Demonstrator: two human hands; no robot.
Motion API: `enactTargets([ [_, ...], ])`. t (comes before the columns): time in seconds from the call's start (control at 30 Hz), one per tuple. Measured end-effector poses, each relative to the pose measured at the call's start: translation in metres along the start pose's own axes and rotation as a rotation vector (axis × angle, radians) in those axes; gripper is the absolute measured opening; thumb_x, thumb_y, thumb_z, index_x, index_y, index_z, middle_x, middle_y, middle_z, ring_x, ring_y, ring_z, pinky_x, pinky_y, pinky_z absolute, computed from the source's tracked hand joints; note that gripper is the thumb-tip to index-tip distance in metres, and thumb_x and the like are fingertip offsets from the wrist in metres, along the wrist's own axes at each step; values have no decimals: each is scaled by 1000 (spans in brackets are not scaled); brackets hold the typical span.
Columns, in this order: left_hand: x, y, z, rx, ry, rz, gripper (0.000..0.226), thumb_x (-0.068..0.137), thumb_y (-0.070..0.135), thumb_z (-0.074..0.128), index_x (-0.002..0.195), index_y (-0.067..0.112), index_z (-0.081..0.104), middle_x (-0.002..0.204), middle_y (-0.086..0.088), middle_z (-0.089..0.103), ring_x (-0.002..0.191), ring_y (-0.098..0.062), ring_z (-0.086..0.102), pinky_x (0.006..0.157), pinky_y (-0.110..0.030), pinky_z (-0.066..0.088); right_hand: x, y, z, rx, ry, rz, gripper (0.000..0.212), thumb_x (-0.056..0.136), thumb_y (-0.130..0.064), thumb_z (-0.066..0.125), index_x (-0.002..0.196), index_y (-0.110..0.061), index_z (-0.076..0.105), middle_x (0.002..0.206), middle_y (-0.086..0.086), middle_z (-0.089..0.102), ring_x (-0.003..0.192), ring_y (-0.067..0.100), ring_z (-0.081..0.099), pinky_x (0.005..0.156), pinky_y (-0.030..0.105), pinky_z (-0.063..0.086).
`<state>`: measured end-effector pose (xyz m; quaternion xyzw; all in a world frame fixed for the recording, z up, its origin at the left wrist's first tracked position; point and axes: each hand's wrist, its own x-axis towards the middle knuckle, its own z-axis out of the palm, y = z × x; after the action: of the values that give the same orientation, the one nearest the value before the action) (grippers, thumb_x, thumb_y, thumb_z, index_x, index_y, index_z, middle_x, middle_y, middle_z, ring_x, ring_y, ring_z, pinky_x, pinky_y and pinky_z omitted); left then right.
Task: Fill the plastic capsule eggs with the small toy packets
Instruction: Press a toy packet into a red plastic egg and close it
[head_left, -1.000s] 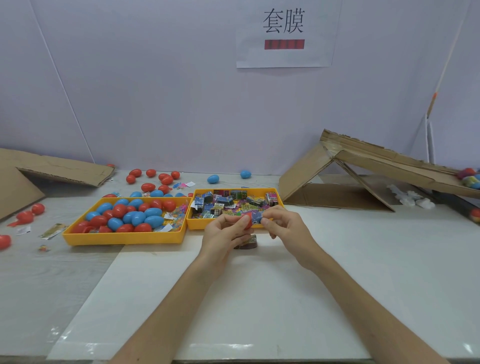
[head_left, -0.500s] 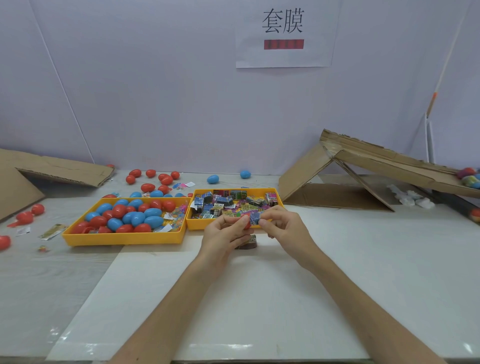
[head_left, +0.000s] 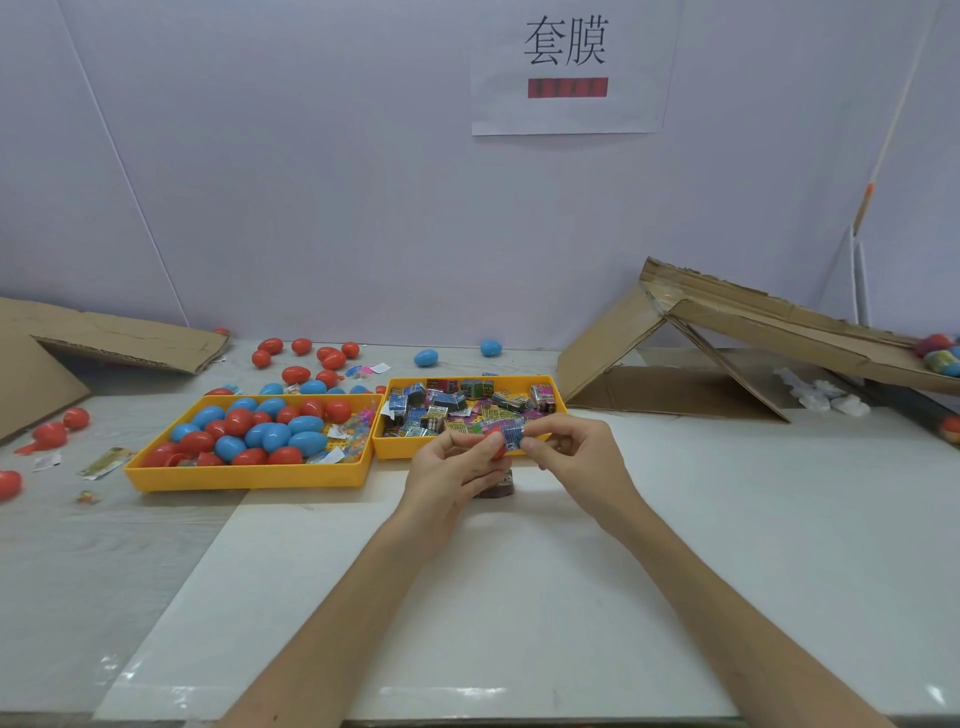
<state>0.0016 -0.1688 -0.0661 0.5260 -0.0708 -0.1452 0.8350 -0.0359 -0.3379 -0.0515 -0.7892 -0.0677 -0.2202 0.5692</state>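
Two hands meet just above the surface (head_left: 519, 597), right in front of the yellow packet tray (head_left: 395, 452). My left hand (head_left: 452, 470) grips a red capsule egg (head_left: 497, 449) between thumb and curled fingers, and my right hand (head_left: 576, 457) pinches a small blue toy packet (head_left: 512, 435) that touches the egg. Left of the packet tray, side by side with it, the yellow egg tray (head_left: 249, 478) holds red and blue eggs (head_left: 270, 436); more lie loose behind it. A small dark object (head_left: 496, 488) sits on the surface beneath my hands. A cardboard ramp (head_left: 779, 322) stands at the right.

Two trays (head_left: 249, 479), two hands (head_left: 448, 470), perhaps forty eggs (head_left: 276, 436)
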Motion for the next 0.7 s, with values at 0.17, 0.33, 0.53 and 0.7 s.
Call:
enactTargets([
  [0.17,0,0,-1,4,-2,-2,44,66,26,86,97,6,63,93,-13,77,92,-29,76,75,-28,60,0,-1,-1,-2,-1,0,28,85,-5,76,78,-31,73,75,-10,71,62,13,58,62,29,51],
  [0.33,0,1,-1,20,-12,-7,44,67,25,85,99,6,61,98,-16,77,94,-30,76,75,-29,60,0,0,-1,-6,-8,0,21,84,-8,78,78,-27,73,79,-1,72,63,15,57,63,39,52],
  [0.53,1,2,-1,33,9,-28,23,83,13,79,97,6,62,100,-18,77,94,-31,76,72,-28,60,1,4,-1,-2,-6,16,22,80,-9,82,87,-20,65,82,-3,68,61,13,56,61,33,50],
  [0.7,0,2,1,61,18,-31,20,88,11,76,103,4,65,101,-18,77,94,-31,76,73,-28,61,1,2,-2,27,-32,-1,49,80,-6,82,120,-24,60,104,-6,68,81,10,67,72,26,57],
])
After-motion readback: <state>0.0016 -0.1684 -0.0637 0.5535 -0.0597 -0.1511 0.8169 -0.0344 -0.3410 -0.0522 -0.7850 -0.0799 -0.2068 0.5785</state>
